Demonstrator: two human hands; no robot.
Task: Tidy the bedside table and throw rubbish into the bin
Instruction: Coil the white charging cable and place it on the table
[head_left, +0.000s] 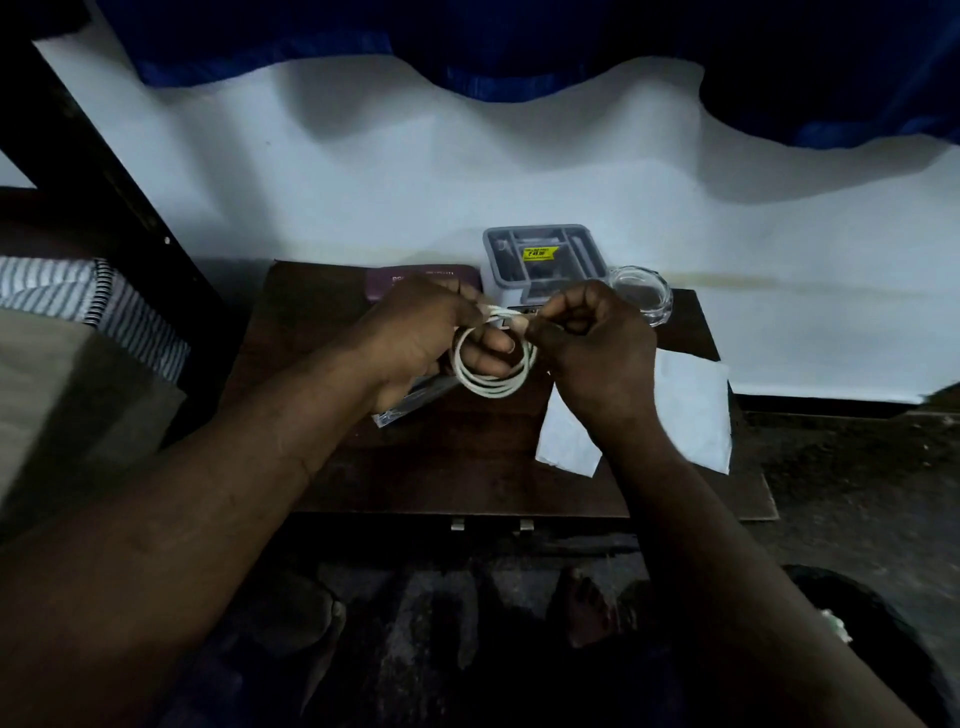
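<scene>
Both hands work above the middle of the dark wooden table (467, 467). The left hand (415, 338) grips a white cable (493, 387) wound into a small coil, with its fingers curled through the loops. The right hand (597, 348) pinches the cable's loose end at the top of the coil, just beside the left thumb. The coil is held clear of the table surface.

Also on the table:
- a grey compartment box (540, 254) with a yellow sticker, at the far edge
- a clear glass dish (641, 296) just right of the box
- a maroon flat item (415, 278) at far left, its lettering unreadable
- a clear plastic case (410, 402) under the left wrist
- a sheet of white tissue paper (691, 405) at the right edge, partly overhanging

A dark round bin (883, 623) appears to stand on the floor at near right.

Judged risks:
- If the right-hand pinch slackens before the end is tucked, the coil is likely to spring open.
- A right elbow swing towards the far edge could strike the glass dish.
- The overhanging tissue could slide to the floor if brushed.
- The light is dim and small litter could be missed.
</scene>
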